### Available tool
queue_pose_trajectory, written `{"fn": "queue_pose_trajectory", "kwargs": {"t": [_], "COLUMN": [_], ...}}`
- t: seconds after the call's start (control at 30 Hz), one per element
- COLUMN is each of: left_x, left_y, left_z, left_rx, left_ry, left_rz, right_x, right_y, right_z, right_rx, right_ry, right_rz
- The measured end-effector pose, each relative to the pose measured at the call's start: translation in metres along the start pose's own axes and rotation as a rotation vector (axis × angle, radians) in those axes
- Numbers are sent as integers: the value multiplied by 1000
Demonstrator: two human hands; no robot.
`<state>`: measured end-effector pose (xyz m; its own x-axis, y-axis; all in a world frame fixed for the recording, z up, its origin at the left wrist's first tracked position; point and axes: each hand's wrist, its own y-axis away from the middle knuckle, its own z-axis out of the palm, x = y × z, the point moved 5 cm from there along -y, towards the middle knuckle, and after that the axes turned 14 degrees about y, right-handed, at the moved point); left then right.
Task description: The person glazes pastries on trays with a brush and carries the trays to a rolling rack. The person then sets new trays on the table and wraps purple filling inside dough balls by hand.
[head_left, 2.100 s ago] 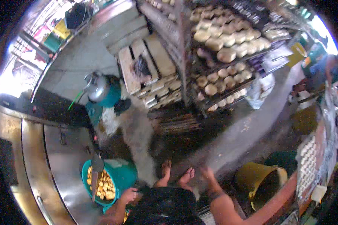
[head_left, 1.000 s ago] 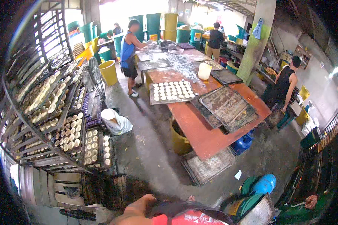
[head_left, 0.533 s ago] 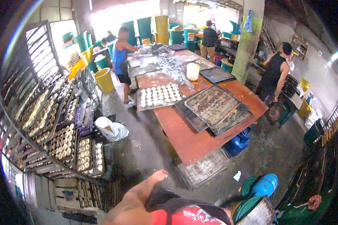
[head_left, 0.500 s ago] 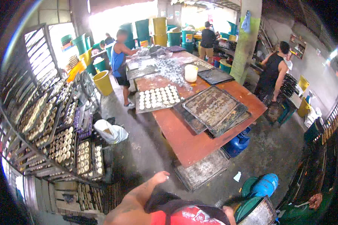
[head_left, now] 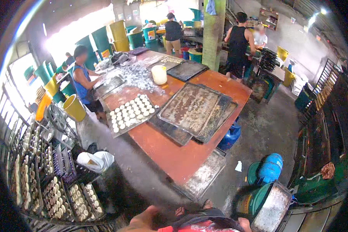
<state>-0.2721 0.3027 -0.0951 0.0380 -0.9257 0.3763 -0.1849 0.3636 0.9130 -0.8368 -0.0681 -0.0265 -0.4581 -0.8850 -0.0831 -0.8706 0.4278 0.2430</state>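
My left hand (head_left: 150, 212) is low at the bottom edge beside my dark shorts, its fingers mostly hidden. My right hand (head_left: 243, 223) shows partly at the bottom edge, close to a floury metal tray (head_left: 270, 208) leaning on a green container. Ahead is an orange-topped table (head_left: 170, 158) bearing a tray of pale dough rounds (head_left: 129, 114), stacked blackened trays (head_left: 187, 110), scattered flour and a white jug (head_left: 159, 74). More trays (head_left: 199, 174) lie low at the table's near end.
Racks of dough trays (head_left: 56, 197) line the left. Co-workers in blue (head_left: 81, 79) and black (head_left: 237, 46) stand by the table and a side bench; others work behind. A yellow bucket (head_left: 75, 108), white sack (head_left: 96, 158) and blue cylinder (head_left: 270, 168) are on the floor.
My view has swung up to the room and rightward, so the table appears further left. My left arm has dropped lower. The co-worker in black has stepped away toward the bench.
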Motion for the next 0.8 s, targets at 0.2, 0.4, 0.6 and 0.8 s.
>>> {"fn": "queue_pose_trajectory", "kwargs": {"t": [0.2,0.4,0.6,0.8], "left_x": [129,419,734,867], "left_y": [-54,-148,-78,-72], "left_z": [67,199,281,314], "left_rx": [-89,-197,-27,-154], "left_ry": [-132,-9,-325,-310], "left_rz": [45,612,798,808], "right_x": [132,313,463,565], "right_y": [25,-106,-132,-84], "right_z": [59,28,-53,-108], "right_rx": [232,253,401,545], "right_ry": [-634,-1229,-1781,-1642], "right_rz": [617,812,674,953]}}
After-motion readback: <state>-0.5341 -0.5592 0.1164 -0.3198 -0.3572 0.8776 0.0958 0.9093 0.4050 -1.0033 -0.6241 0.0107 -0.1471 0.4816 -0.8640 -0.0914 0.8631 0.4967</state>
